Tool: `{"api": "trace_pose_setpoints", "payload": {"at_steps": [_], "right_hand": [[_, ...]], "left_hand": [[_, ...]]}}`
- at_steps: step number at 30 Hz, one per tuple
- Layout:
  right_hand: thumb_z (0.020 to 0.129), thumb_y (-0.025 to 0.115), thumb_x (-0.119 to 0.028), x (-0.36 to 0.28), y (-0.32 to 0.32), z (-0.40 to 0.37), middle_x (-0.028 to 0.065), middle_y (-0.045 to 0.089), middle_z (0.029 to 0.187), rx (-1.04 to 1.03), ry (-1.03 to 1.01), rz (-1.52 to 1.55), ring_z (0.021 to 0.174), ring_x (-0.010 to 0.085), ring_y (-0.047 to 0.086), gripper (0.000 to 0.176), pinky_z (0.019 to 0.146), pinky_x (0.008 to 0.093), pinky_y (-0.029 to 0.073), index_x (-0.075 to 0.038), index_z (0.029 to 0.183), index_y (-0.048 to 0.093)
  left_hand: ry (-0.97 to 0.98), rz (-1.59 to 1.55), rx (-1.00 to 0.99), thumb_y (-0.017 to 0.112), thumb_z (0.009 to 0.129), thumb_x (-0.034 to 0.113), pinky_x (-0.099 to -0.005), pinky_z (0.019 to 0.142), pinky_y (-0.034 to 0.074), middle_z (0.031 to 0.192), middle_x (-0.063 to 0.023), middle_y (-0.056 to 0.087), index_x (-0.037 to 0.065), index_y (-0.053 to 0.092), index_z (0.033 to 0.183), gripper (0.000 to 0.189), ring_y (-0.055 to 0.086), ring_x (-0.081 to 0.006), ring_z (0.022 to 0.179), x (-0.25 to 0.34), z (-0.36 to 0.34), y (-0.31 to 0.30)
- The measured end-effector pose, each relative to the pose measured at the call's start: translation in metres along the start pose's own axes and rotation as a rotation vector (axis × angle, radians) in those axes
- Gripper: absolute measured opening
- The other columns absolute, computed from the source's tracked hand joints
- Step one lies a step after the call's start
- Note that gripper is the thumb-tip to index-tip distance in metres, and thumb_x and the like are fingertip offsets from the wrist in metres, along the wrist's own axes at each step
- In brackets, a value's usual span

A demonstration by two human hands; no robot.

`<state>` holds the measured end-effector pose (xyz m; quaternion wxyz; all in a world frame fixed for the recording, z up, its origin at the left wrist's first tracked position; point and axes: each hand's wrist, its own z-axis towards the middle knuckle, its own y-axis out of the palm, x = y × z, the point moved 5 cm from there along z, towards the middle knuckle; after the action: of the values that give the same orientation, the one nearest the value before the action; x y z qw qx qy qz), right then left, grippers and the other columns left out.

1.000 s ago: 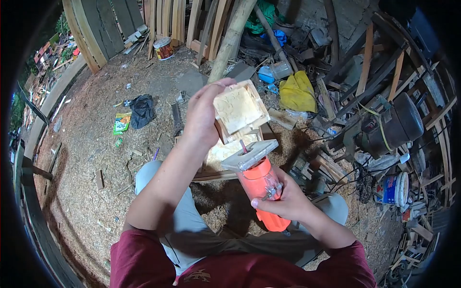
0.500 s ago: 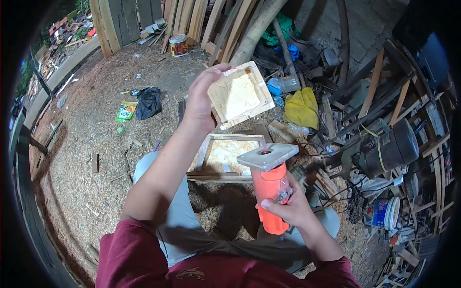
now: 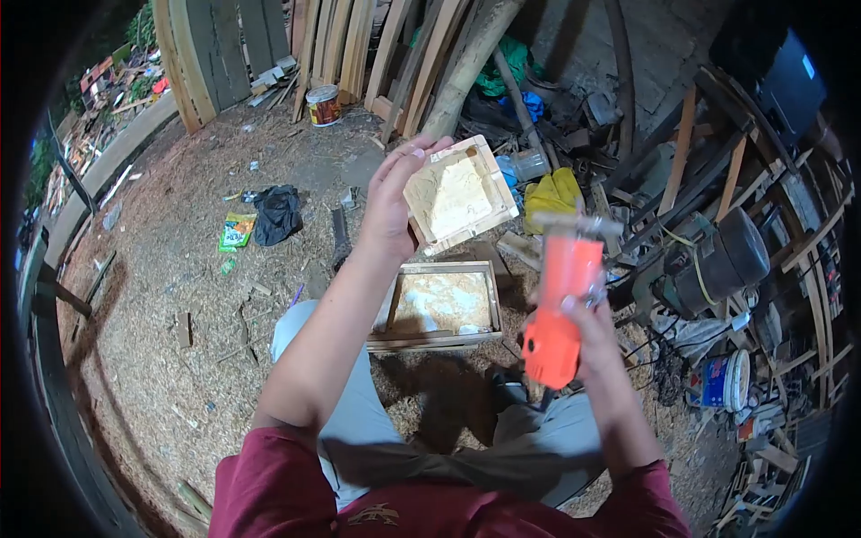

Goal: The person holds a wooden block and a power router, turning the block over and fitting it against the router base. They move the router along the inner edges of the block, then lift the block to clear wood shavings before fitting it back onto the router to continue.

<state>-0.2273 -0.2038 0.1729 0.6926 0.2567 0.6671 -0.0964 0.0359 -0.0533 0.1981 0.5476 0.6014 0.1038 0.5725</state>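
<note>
My left hand (image 3: 396,184) grips a square wooden box (image 3: 459,195) by its left side, tilted so its hollow, dusty inside faces me. Wrapped round the orange body of a trim router (image 3: 565,309) is my right hand (image 3: 592,332). The router stands roughly upright and slightly blurred, its flat clear base at the top and its cord leaving below. Box and router are apart. Below them on the ground lies a larger wooden frame (image 3: 435,342), with pale sawdust-covered material inside it.
Sawdust covers the ground. A black plastic bag (image 3: 277,215) and a green packet (image 3: 237,230) lie at left. Planks (image 3: 350,54) lean at the back beside a paint can (image 3: 324,106). On the right are a motor (image 3: 717,260), a white-and-blue bucket (image 3: 725,381), cables and scrap wood.
The router has moved right and up, and its base has turned from facing up toward me to nearly edge-on. The box has shifted slightly right and down, still in my left hand.
</note>
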Motion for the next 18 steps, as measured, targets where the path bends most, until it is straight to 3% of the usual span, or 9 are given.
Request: {"api": "trace_pose_setpoints", "payload": {"at_steps": [2, 4, 7, 10, 11, 18], "right_hand": [[0.094, 0.072, -0.027, -0.031, 0.013, -0.002, 0.0146, 0.072, 0.104, 0.044, 0.031, 0.072, 0.08, 0.0248, 0.075, 0.047, 0.069, 0.0403, 0.065, -0.001, 0.13, 0.057], [0.095, 0.072, -0.031, -0.023, 0.004, 0.001, 0.015, 0.072, 0.103, 0.099, 0.075, 0.151, 0.078, 0.0251, 0.075, 0.047, 0.067, 0.0402, 0.064, -0.001, 0.129, 0.057], [0.096, 0.07, -0.035, 0.003, -0.013, 0.004, 0.0155, 0.071, 0.104, 0.16, 0.104, 0.167, 0.078, 0.0263, 0.074, 0.052, 0.066, 0.0412, 0.064, -0.002, 0.133, 0.055], [0.097, 0.069, -0.035, 0.021, -0.019, 0.003, 0.0156, 0.071, 0.104, 0.214, 0.167, 0.079, 0.076, 0.0276, 0.073, 0.051, 0.066, 0.043, 0.064, -0.002, 0.133, 0.053], [0.097, 0.069, -0.035, 0.021, -0.017, 0.003, 0.0156, 0.071, 0.104, 0.226, 0.231, 0.073, 0.076, 0.0278, 0.073, 0.051, 0.066, 0.0432, 0.064, -0.002, 0.132, 0.053], [0.095, 0.069, -0.042, 0.043, -0.017, 0.002, 0.0146, 0.069, 0.1, 0.201, 0.431, 0.257, 0.075, 0.0309, 0.072, 0.058, 0.063, 0.0476, 0.062, -0.003, 0.133, 0.051]], "left_hand": [[-0.025, 0.017, 0.007, 0.059, 0.102, 0.021, -0.0435, 0.109, 0.053, 0.143, -0.0224, 0.061, -0.005, 0.049, 0.142, 0.048, 0.062, -0.0323, 0.13, -0.004, 0.0, 0.0], [-0.052, 0.064, 0.039, 0.052, 0.106, 0.029, -0.046, 0.112, 0.05, 0.147, -0.0216, 0.058, -0.003, 0.046, 0.146, 0.052, 0.059, -0.0343, 0.134, -0.012, -0.005, 0.001], [-0.343, -0.173, 0.247, 0.045, 0.109, 0.041, -0.0488, 0.112, 0.049, 0.146, -0.021, 0.059, 0.001, 0.048, 0.148, 0.057, 0.06, -0.035, 0.133, -0.038, -0.019, -0.01], [-0.392, -0.213, 0.474, 0.039, 0.109, 0.053, -0.0513, 0.112, 0.049, 0.144, -0.0202, 0.061, 0.002, 0.05, 0.149, 0.066, 0.061, -0.0358, 0.132, -0.057, -0.031, -0.02], [-0.433, -0.253, 0.527, 0.043, 0.108, 0.053, -0.0519, 0.112, 0.049, 0.144, -0.0198, 0.062, 0.0, 0.05, 0.148, 0.067, 0.061, -0.0367, 0.132, -0.061, -0.037, -0.021], [-0.474, -0.082, 0.395, 0.055, 0.105, 0.039, -0.0519, 0.111, 0.05, 0.139, -0.0183, 0.065, 0.0, 0.055, 0.142, 0.054, 0.064, -0.0363, 0.127, -0.074, -0.045, -0.007]]}}
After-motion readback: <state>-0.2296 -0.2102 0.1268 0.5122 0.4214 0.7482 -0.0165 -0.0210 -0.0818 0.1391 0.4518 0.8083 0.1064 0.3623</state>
